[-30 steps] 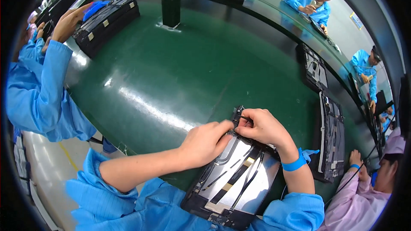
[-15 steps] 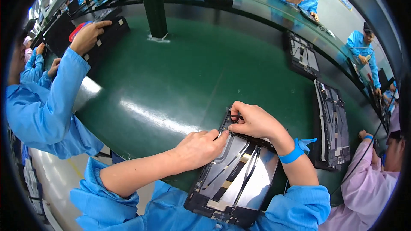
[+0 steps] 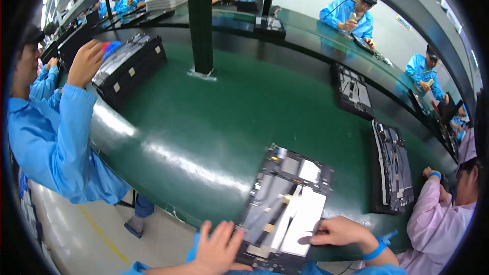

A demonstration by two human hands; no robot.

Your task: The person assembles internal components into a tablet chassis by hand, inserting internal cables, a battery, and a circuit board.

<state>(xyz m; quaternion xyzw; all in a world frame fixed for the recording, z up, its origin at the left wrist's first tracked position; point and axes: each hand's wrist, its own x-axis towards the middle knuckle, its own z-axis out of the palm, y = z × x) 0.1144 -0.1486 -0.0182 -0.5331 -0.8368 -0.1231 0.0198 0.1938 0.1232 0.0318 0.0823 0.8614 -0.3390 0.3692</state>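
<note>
An opened tablet (image 3: 262,198) lies in front of me, its inside facing up, with bright silver panels, dark ribbon cables and a small board at the far end. My left hand (image 3: 216,247) is at its near left edge, fingers spread, the thumb along the near end. At the right edge, my right hand (image 3: 341,231) has its thumb and curled fingers closed on the rim. A dark patch beside those fingertips could be a shadow or reflection. A blue band (image 3: 379,248) circles my right wrist.
On the green table (image 3: 244,97), a stack of opened tablets (image 3: 392,168) stands to the right, with another stack (image 3: 352,90) beyond. A post (image 3: 200,25) rises from the table. At left, a co-worker's hand (image 3: 85,63) is beside a dark stack (image 3: 130,71); a pink-sleeved person (image 3: 433,203) sits at right.
Both my hands have left the tablet's far end and come back toward me, the left to the near left edge, the right to the right edge. The co-worker's hand at left has lifted off the stack.
</note>
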